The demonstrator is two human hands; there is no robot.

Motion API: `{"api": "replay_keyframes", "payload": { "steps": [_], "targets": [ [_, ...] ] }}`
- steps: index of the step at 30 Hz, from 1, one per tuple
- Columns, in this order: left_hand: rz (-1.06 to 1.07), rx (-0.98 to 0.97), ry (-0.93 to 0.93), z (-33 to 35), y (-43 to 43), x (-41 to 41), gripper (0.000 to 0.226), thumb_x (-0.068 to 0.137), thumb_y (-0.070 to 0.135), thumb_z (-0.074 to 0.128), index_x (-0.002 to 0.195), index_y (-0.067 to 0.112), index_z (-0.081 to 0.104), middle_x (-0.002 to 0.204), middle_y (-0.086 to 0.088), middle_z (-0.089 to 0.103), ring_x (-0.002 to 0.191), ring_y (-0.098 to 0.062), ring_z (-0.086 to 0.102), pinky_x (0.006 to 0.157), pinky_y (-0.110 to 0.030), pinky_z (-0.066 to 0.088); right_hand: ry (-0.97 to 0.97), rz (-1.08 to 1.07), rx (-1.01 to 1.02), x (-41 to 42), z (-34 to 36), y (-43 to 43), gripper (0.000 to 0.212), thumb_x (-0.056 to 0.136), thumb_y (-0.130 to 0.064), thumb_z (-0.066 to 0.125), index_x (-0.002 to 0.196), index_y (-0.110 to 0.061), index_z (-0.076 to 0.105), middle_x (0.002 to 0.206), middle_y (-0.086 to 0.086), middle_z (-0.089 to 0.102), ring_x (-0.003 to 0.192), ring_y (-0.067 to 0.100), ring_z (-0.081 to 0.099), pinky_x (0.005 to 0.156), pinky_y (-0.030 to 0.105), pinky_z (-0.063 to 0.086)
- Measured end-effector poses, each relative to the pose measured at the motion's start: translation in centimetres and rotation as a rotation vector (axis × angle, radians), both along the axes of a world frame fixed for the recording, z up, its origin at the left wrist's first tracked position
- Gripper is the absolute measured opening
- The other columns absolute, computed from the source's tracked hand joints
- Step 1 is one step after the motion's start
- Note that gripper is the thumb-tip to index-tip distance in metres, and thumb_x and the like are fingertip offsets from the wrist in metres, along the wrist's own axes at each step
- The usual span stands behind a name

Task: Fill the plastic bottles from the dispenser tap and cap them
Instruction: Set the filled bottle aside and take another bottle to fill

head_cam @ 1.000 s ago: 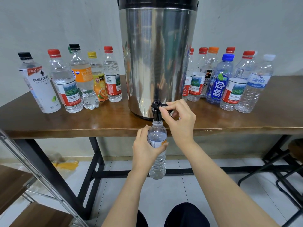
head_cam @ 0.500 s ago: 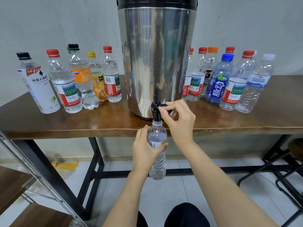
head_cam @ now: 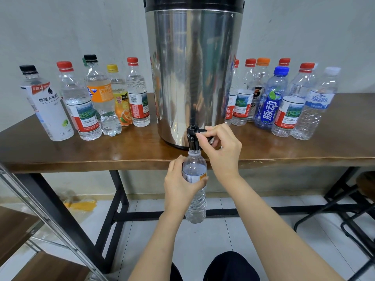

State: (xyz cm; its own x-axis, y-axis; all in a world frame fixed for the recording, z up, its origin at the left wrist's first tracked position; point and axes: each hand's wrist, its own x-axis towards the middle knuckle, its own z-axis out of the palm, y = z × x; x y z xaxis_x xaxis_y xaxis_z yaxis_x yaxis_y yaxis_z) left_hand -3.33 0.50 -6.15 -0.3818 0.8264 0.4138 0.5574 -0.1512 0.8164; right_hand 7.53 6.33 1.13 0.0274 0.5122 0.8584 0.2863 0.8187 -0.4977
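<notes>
Clear plastic bottle (head_cam: pixel 194 169), uncapped, stands upright in the left hand (head_cam: pixel 178 189), fingers curled round its label, mouth under the black tap (head_cam: pixel 192 136). Just above, the right hand (head_cam: pixel 223 153) pinches the tap's lever (head_cam: pixel 203 130). Beyond both: steel dispenser (head_cam: pixel 192 67), with capped bottles (head_cam: pixel 138 94) either side on the wooden table (head_cam: pixel 81 153).

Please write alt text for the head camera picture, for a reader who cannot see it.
A person's left hand holds an uncapped clear bottle under the black tap of a steel dispenser, while the right hand pinches the tap's lever. Capped bottles stand on the wooden table on both sides.
</notes>
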Motion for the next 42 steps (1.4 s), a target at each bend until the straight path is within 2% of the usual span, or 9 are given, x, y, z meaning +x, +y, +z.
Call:
{"api": "replay_keyframes", "payload": {
  "steps": [6, 9, 11, 16, 27, 29, 32, 35, 42],
  "targets": [
    [-0.002, 0.001, -0.014, 0.1, 0.0, 0.1, 0.074, 0.065, 0.036, 0.09, 0.128, 0.021, 0.055, 0.13, 0.012, 0.053, 0.11, 0.006, 0.045, 0.091, -0.007, 0.035, 0.002, 0.002, -0.011, 0.0, 0.0, 0.0, 0.021, 0.087, -0.024, 0.071, 0.079, -0.005, 0.069, 0.086, 0.0, 0.063, 0.06, 0.015, 0.051, 0.056, 0.03, 0.046],
    [-0.003, -0.004, -0.014, 0.0, 0.0, 0.0, 0.075, 0.065, 0.036, 0.091, 0.129, 0.021, 0.054, 0.129, 0.013, 0.052, 0.109, 0.008, 0.044, 0.086, -0.001, 0.033, 0.001, -0.001, -0.016, 0.0, -0.1, 0.1, 0.02, 0.087, -0.024, 0.071, 0.079, -0.005, 0.069, 0.087, 0.0, 0.063, 0.062, 0.01, 0.052, 0.057, 0.027, 0.046],
    [0.001, -0.005, -0.012, 0.0, 0.0, 0.0, 0.074, 0.065, 0.035, 0.091, 0.128, 0.021, 0.055, 0.129, 0.014, 0.052, 0.11, 0.006, 0.044, 0.088, -0.004, 0.033, 0.0, -0.002, -0.017, 0.0, -0.1, 0.1, 0.02, 0.087, -0.023, 0.071, 0.079, -0.005, 0.069, 0.087, 0.0, 0.063, 0.064, 0.006, 0.052, 0.058, 0.025, 0.045],
    [0.001, -0.004, -0.016, 0.1, 0.1, 0.0, 0.074, 0.065, 0.034, 0.091, 0.128, 0.021, 0.055, 0.126, 0.015, 0.051, 0.109, 0.006, 0.044, 0.084, 0.003, 0.031, -0.005, -0.002, -0.016, 0.0, 0.0, 0.1, 0.021, 0.087, -0.025, 0.071, 0.079, -0.005, 0.069, 0.088, 0.0, 0.064, 0.06, 0.012, 0.052, 0.057, 0.025, 0.045],
    [0.012, 0.024, -0.01, 0.2, -0.1, 0.1, 0.074, 0.064, 0.036, 0.09, 0.128, 0.021, 0.056, 0.127, 0.011, 0.055, 0.111, 0.001, 0.049, 0.094, -0.017, 0.041, -0.131, 0.034, -0.02, 1.4, -0.1, -0.1, 0.022, 0.088, -0.032, 0.07, 0.095, -0.011, 0.071, 0.109, -0.006, 0.065, 0.053, 0.016, 0.049, 0.06, 0.029, 0.05],
    [0.012, 0.029, -0.013, 0.2, -0.1, 0.1, 0.074, 0.064, 0.035, 0.09, 0.128, 0.021, 0.056, 0.128, 0.01, 0.055, 0.113, -0.002, 0.051, 0.096, -0.02, 0.044, -0.18, 0.047, -0.011, 2.0, -0.1, 0.0, 0.02, 0.09, -0.031, 0.069, 0.1, -0.014, 0.071, 0.113, -0.008, 0.064, 0.056, 0.014, 0.05, 0.063, 0.027, 0.05],
    [0.007, 0.037, -0.025, 0.2, -0.1, 0.1, 0.072, 0.063, 0.033, 0.091, 0.126, 0.021, 0.058, 0.129, 0.008, 0.057, 0.118, -0.008, 0.054, 0.099, -0.026, 0.046, -0.244, 0.071, 0.001, 2.8, 0.1, 0.1, 0.019, 0.092, -0.028, 0.065, 0.105, -0.016, 0.072, 0.114, -0.007, 0.065, 0.078, 0.007, 0.06, 0.068, 0.023, 0.049],
    [-0.001, 0.036, -0.031, 0.2, -0.1, 0.1, 0.07, 0.063, 0.031, 0.091, 0.124, 0.021, 0.058, 0.13, 0.008, 0.057, 0.12, -0.007, 0.053, 0.099, -0.019, 0.041, -0.308, 0.057, 0.035, 3.2, 0.7, 0.2, 0.019, 0.093, -0.025, 0.063, 0.103, -0.013, 0.074, 0.111, -0.005, 0.066, 0.086, -0.002, 0.059, 0.073, 0.021, 0.049],
    [-0.004, 0.034, -0.042, 0.2, 0.0, 0.1, 0.071, 0.063, 0.031, 0.091, 0.124, 0.023, 0.058, 0.124, 0.01, 0.058, 0.115, -0.007, 0.056, 0.098, -0.024, 0.046, -0.398, 0.035, 0.089, 3.5, 2.0, 0.1, 0.026, 0.092, -0.03, 0.057, 0.098, -0.012, 0.075, 0.102, -0.003, 0.069, 0.092, 0.008, 0.066, 0.072, 0.032, 0.055]
  ]
}}
